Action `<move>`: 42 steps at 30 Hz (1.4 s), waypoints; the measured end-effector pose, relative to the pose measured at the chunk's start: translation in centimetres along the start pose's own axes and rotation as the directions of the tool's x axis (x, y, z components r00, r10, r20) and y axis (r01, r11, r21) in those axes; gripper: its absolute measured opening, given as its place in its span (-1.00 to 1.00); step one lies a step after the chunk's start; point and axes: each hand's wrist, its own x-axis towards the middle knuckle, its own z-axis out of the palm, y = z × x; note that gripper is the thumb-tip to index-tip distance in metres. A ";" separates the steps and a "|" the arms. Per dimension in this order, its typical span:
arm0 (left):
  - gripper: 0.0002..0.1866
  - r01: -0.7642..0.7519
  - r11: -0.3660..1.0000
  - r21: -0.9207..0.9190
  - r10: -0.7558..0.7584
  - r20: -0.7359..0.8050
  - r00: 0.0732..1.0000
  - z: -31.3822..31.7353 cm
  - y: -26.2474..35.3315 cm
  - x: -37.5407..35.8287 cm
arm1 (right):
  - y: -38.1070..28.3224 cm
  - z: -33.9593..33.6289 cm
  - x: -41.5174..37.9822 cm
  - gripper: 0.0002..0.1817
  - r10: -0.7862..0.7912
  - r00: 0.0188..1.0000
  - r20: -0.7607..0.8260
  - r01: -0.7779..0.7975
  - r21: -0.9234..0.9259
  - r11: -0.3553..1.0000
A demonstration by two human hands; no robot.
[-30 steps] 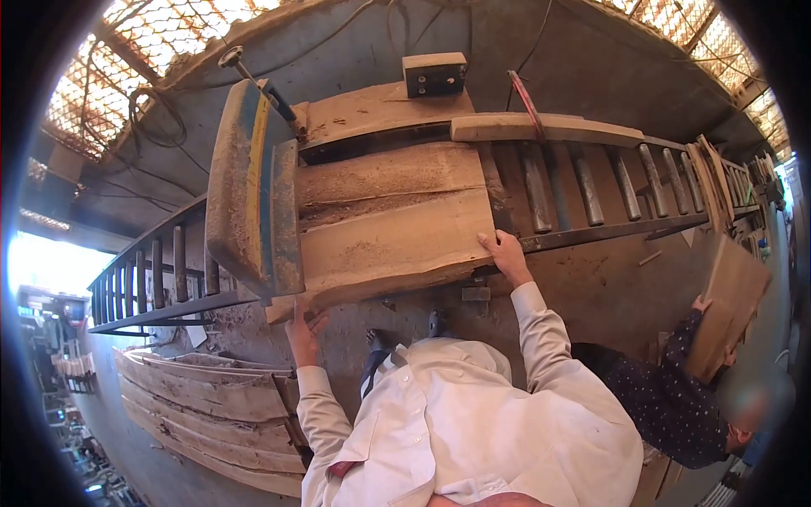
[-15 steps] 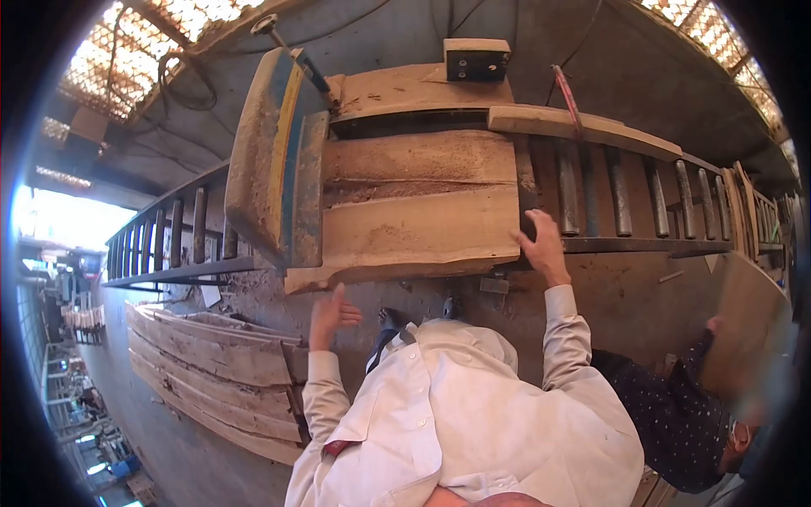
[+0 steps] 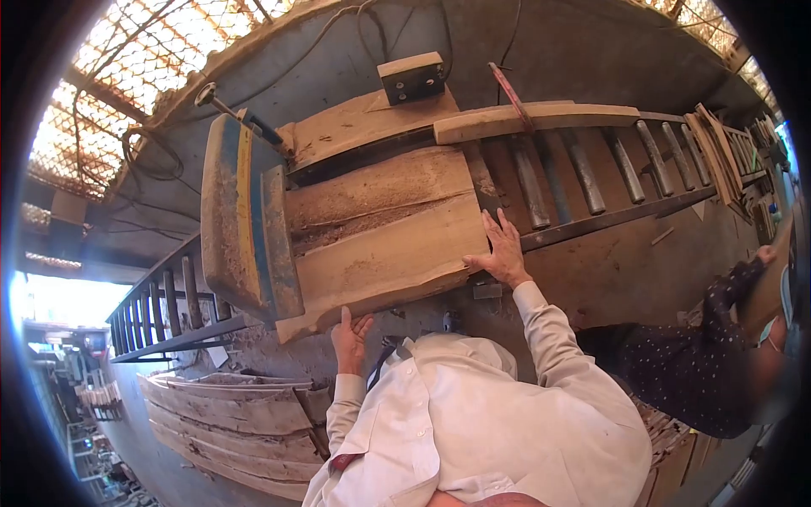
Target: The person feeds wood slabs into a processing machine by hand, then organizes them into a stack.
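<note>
The plank (image 3: 397,258) was apparently being positioned: right hand (image 3: 500,255) spread at its corner, left hand (image 3: 350,343) loosely open by its edge, contact unclear; shifting it called for firmer holds.

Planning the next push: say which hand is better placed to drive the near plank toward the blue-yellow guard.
Right hand, probably: spread at the near plank's right end, thumb by the corner. The left hand is open beside the long edge.
</note>
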 end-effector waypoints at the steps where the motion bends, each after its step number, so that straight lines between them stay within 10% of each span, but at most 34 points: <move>1: -0.48 0.003 1.000 0.009 -0.003 -0.006 1.000 0.2 0.2 -0.2 | 0.0 -0.1 -0.1 0.27 0.002 1.000 -0.006 -0.002 -0.002 1.000; 23: -0.28 -0.014 0.984 0.177 0.025 -0.055 0.998 -1.5 0.3 -0.5 | -4.7 4.0 0.0 -0.32 -0.092 0.955 -0.283 0.117 0.071 0.991; 28: -0.29 -0.087 0.895 0.438 0.140 -0.090 0.986 -1.7 0.5 -2.0 | -8.0 4.2 0.9 -0.28 -0.126 0.975 -0.182 0.018 -0.502 0.864; 36: -0.37 -0.114 0.794 0.597 0.166 -0.031 0.986 -13.6 -11.9 -8.8 | -9.5 7.1 2.2 -0.33 -0.052 0.978 -0.203 -0.040 -0.425 0.904; 38: -0.38 -0.153 0.585 0.797 0.243 0.008 0.970 -18.5 -17.5 -10.3 | -9.4 7.4 1.8 -0.35 -0.031 0.978 -0.208 -0.061 -0.420 0.905; 42: -0.38 0.161 0.506 0.848 -0.022 -0.173 0.985 -24.3 -20.4 -17.2 | -10.1 6.7 1.5 -0.36 0.008 0.981 -0.193 -0.086 -0.400 0.912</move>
